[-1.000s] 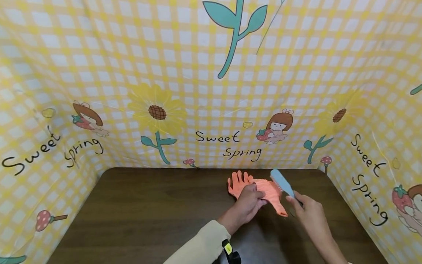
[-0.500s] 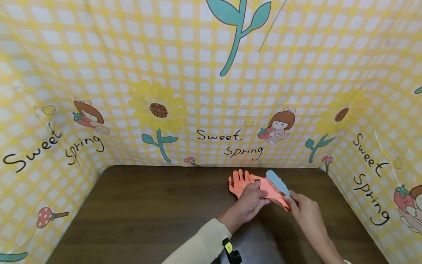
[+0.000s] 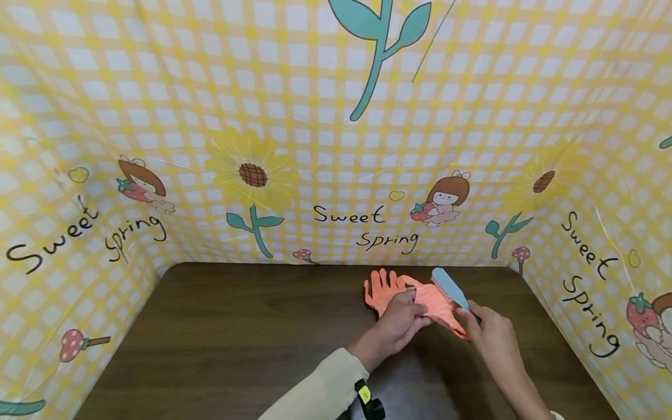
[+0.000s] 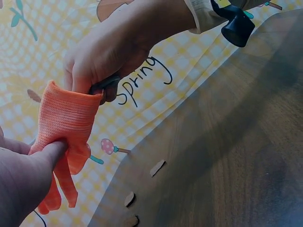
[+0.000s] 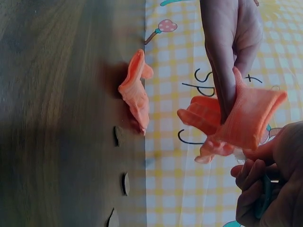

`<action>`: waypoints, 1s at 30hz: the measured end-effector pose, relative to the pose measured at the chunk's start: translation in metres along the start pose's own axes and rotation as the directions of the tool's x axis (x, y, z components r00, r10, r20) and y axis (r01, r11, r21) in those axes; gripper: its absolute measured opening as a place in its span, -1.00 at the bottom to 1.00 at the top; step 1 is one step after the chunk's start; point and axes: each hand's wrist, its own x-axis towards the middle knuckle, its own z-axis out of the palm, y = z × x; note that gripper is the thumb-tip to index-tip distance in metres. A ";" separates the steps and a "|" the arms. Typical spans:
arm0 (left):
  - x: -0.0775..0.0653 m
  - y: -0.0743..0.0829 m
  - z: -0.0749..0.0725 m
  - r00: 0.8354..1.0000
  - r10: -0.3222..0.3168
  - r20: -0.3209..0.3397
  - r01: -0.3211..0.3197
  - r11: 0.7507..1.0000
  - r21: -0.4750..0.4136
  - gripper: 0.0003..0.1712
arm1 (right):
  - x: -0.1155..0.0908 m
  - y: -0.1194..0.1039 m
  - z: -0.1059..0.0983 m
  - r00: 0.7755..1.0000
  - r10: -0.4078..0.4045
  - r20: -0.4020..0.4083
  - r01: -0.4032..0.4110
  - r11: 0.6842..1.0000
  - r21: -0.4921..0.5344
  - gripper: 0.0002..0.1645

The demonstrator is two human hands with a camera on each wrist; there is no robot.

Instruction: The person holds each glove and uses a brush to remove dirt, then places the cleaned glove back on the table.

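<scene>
An orange knit glove (image 3: pixel 433 300) is held over the far right part of the table. My left hand (image 3: pixel 401 324) pinches it near the middle, thumb on top. Its ribbed cuff (image 4: pixel 68 111) shows in the left wrist view, with the glove's fingers (image 4: pixel 57 187) pointing down. My right hand (image 3: pixel 490 335) grips the dark handle of a light blue brush (image 3: pixel 450 287), whose pale bristles face the glove close to the cuff. The fingers of that hand curl around the handle (image 5: pixel 266 195) in the right wrist view. The brush head is hidden behind the glove in the left wrist view.
A crumpled orange cloth piece (image 5: pixel 136 94) lies by the table's edge in the right wrist view. Several small flat pieces (image 4: pixel 157 168) lie along that edge. A yellow checked cloth (image 3: pixel 336 146) walls the brown table (image 3: pixel 252 332) on the back and sides.
My right hand swept the brush left and across the glove, then back up and to the right. The cuff end shifted slightly right. My left hand keeps its hold, almost still.
</scene>
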 end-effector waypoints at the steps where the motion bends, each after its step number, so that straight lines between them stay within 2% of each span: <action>1: 0.000 0.000 0.000 1.000 -0.005 -0.005 0.005 1.000 0.001 -0.30 | 0.000 0.001 0.000 1.000 0.004 -0.005 -0.004 1.000 -0.001 -0.46; 5: 0.000 0.000 -0.001 0.999 -0.022 -0.030 0.022 1.000 0.004 -0.20 | 0.002 0.002 -0.003 0.999 0.038 0.016 -0.038 0.999 0.003 -0.49; 9: -0.001 0.001 -0.002 0.999 -0.013 -0.034 0.013 1.000 0.014 -0.13 | 0.004 0.002 -0.008 0.995 0.094 0.035 -0.095 0.995 0.036 -0.50; 12: -0.002 0.002 -0.004 1.000 -0.004 -0.024 0.005 0.999 0.041 -0.20 | 0.004 0.000 -0.011 0.993 0.118 0.007 -0.118 0.989 0.085 -0.52; 17: -0.004 -0.002 -0.008 1.000 -0.011 -0.007 0.012 0.987 0.158 -0.25 | 0.002 -0.012 -0.011 0.996 0.089 0.003 -0.088 0.974 0.207 -0.58; 18: -0.005 -0.003 -0.008 1.000 -0.012 0.001 0.012 0.982 0.186 -0.19 | 0.002 -0.015 -0.010 0.997 0.078 0.004 -0.077 0.972 0.220 -0.59; 20: -0.005 -0.004 -0.008 1.000 -0.015 0.014 0.011 0.972 0.236 -0.20 | 0.001 -0.021 -0.009 0.998 0.065 0.006 -0.065 0.972 0.226 -0.60; 23: -0.005 -0.004 -0.009 0.999 -0.012 0.031 0.002 0.951 0.308 -0.36 | -0.001 -0.026 -0.006 0.998 0.056 0.013 -0.057 0.976 0.209 -0.63; 27: -0.005 -0.002 -0.010 0.999 -0.002 0.052 -0.016 0.938 0.346 -0.58 | -0.004 -0.029 -0.001 0.999 0.034 0.016 -0.036 0.981 0.193 -0.68; 30: -0.005 0.000 -0.011 0.998 -0.013 0.066 -0.011 0.937 0.350 -0.59 | -0.005 -0.029 0.001 1.000 0.024 0.008 -0.025 0.982 0.185 -0.69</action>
